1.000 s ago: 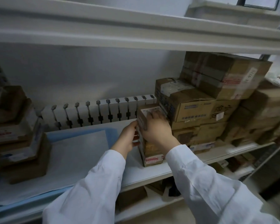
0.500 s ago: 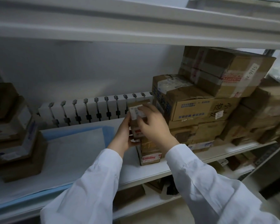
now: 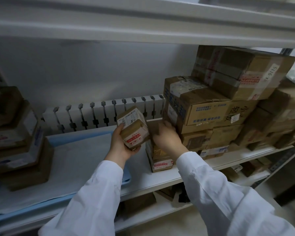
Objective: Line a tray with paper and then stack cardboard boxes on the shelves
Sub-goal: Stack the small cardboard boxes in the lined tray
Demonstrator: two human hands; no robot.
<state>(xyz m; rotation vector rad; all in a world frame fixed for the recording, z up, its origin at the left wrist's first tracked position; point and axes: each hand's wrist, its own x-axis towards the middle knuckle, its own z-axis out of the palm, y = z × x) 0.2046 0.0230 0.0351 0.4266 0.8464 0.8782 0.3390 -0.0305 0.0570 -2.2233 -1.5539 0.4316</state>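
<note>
white slotted rack (image 3: pixel 105 114) against the back wall (image 3: pixel 92 74)

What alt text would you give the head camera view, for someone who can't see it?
A person's left hand holds a small cardboard box tilted above the shelf, while the right hand grips a box on a short stack. Larger boxes sit right; paper lines a blue tray left.

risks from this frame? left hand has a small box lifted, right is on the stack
1. The left hand cups the small box from below, tilted and clear of the shelf; one-handed, it could slip and drop.
2. The right hand rests on the narrow stack, which stands near the shelf's front edge; a push outward might topple it.
3. The big boxes beside it look unevenly piled; a bump may shift them.
</note>
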